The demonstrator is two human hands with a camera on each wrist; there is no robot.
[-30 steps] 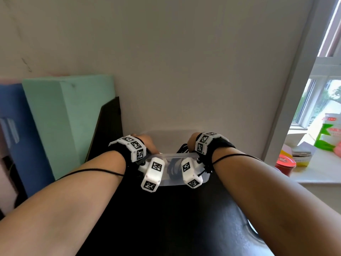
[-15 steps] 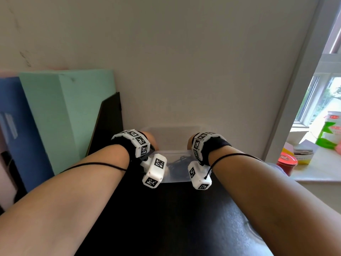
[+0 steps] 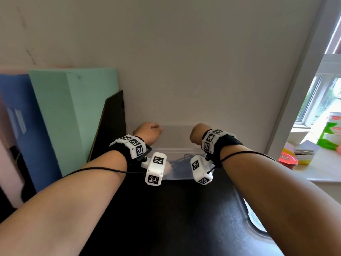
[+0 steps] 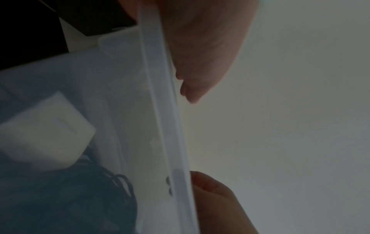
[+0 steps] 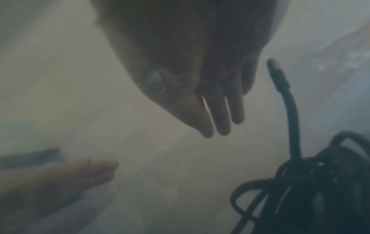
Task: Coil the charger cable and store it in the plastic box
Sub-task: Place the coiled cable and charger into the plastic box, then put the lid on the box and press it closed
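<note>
A translucent plastic box [image 3: 181, 174] stands on the black table [image 3: 175, 218] against the wall. Its lid [image 3: 175, 137] is raised upright. Inside lie the coiled black cable [image 3: 181, 160] and a white charger brick [image 4: 44, 131]. My left hand [image 3: 147, 133] grips the lid's top edge near its left corner. My right hand [image 3: 197, 133] pinches the same edge near the right corner. In the left wrist view the lid edge [image 4: 160, 110] runs between my left hand [image 4: 200, 47] and my right hand [image 4: 216, 197]. The cable [image 5: 312, 182] shows hazily in the right wrist view, its plug end sticking up.
A green foam block [image 3: 73, 117], a blue one [image 3: 18, 126] and a black panel [image 3: 110, 126] lean at the left. The wall is right behind the box. On the windowsill at the right sit a red tin [image 3: 287, 160] and a green-white packet [image 3: 332, 133].
Both hands have risen a little, from low over the box to the top edge of the upright lid. The box and the cable have stayed in place.
</note>
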